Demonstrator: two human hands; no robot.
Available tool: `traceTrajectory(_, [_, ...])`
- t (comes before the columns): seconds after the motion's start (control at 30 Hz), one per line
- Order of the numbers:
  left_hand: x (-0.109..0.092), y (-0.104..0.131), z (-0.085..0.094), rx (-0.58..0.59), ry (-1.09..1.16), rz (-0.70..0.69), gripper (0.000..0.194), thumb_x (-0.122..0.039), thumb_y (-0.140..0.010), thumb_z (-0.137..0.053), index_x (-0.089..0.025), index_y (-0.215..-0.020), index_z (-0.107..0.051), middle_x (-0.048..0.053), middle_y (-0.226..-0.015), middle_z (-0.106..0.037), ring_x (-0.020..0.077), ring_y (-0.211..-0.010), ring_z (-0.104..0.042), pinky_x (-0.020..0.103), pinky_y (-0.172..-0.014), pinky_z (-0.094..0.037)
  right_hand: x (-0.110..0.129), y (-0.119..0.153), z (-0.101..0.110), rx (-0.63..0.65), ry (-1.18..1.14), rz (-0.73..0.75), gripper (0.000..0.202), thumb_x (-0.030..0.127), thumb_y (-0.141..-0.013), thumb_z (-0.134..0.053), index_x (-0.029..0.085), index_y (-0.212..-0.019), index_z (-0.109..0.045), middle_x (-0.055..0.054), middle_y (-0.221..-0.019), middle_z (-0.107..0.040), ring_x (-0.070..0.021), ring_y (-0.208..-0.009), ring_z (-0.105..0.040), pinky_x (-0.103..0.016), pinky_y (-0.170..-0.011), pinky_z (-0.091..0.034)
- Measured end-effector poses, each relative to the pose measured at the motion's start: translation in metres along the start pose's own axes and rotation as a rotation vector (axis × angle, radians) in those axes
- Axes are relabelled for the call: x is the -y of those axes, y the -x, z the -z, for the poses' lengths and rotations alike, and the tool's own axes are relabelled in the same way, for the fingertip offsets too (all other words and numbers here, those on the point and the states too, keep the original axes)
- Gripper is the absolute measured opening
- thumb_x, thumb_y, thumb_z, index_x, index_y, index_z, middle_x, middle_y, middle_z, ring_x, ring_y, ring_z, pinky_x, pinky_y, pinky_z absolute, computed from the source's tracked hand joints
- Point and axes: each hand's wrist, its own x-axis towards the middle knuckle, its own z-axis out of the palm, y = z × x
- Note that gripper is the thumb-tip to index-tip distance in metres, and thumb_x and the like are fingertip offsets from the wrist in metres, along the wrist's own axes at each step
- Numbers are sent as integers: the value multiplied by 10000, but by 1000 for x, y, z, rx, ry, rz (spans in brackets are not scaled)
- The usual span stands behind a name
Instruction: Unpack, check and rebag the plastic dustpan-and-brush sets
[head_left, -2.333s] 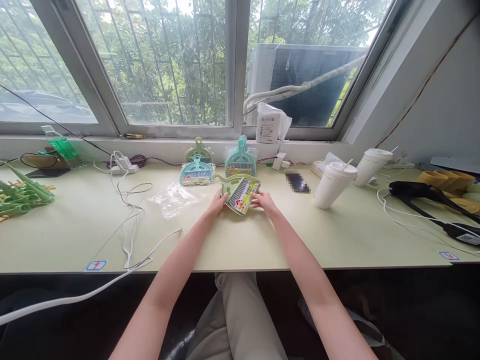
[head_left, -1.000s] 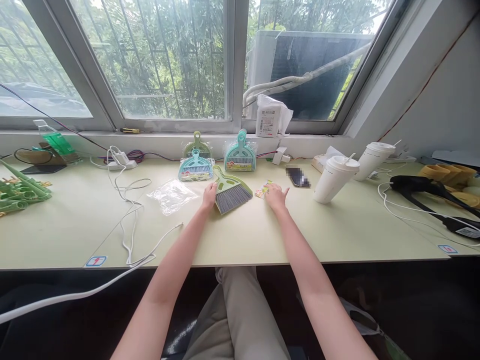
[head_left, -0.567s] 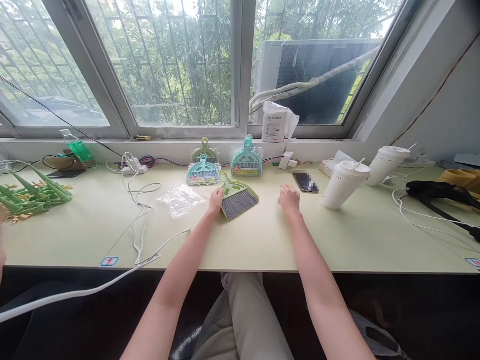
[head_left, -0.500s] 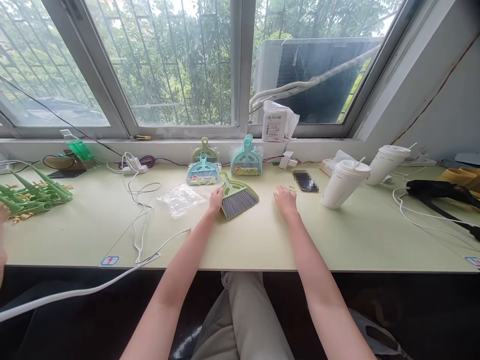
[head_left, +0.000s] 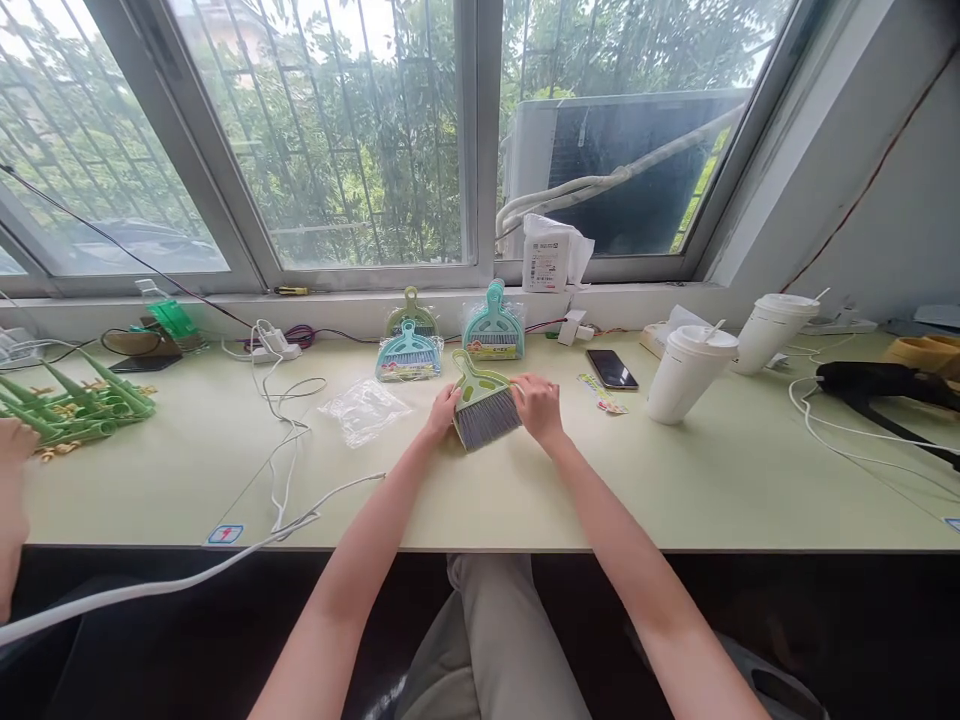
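A green hand brush and dustpan set [head_left: 487, 412] with grey bristles lies tilted just over the table in front of me. My left hand [head_left: 444, 408] is closed on its left edge. At the opposite edge, my right hand [head_left: 538, 402] is closed round the rim, fingers bent. A crumpled clear plastic bag [head_left: 364, 412] lies to the left of my left hand. Right of my right hand is a small printed card [head_left: 601, 394]. Behind the set stand wrapped brush and dustpan sets: a blue one [head_left: 409, 352], a green one [head_left: 411, 312] and a teal stack [head_left: 493, 322].
A phone [head_left: 612, 369] and two white lidded cups [head_left: 686, 375] stand at the right. White cables [head_left: 281, 450] cross the left side. Farther left are green plastic parts [head_left: 90, 405] and another person's hand [head_left: 13, 450]. A window [head_left: 360, 150] borders the table's back.
My right hand has left the printed card and moved left onto the dustpan's right edge. My left hand has kept its hold, and the set has shifted slightly right.
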Motion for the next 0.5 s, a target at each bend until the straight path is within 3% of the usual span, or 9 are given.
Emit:
traceTrajectory(0.1, [1, 5, -13, 67, -52, -76, 302, -444, -857, -491, -177, -902, -626, 58, -956, -657, 196, -925, -577, 313, -883, -429, 37, 6, -16, 51, 22, -25, 313, 359, -952, -398, 194, -1086, -628, -140, -1171, -640, -285, -1138, -492, -461, -1000, -273])
traceTrajectory(0.17, [4, 7, -18, 54, -101, -123, 326, -466, -876, -461, -183, -883, -622, 54, -941, -651, 194, -915, -569, 313, -881, -425, 44, 7, -21, 24, 25, -59, 291, 360, -947, -409, 193, -1048, -625, -140, -1145, -645, -293, -1122, -489, -468, -991, -268])
traceTrajectory(0.33, [5, 6, -19, 157, -62, -184, 388, -498, -902, -411, -179, -918, -630, 51, -937, -656, 189, -890, -574, 307, -845, -440, 25, 2, -17, -8, -62, -148, 294, 360, -941, -397, 199, -818, -610, -101, -983, -664, -258, -991, -528, -382, -882, -330])
traceTrajectory(0.5, [3, -3, -14, 232, -72, -162, 374, -457, -884, -438, -161, -945, -659, 61, -961, -673, 199, -899, -586, 317, -854, -446, 20, -5, -18, 21, -257, -227, 264, 307, -914, -394, 202, -761, -582, -68, -948, -661, -233, -985, -521, -329, -856, -337])
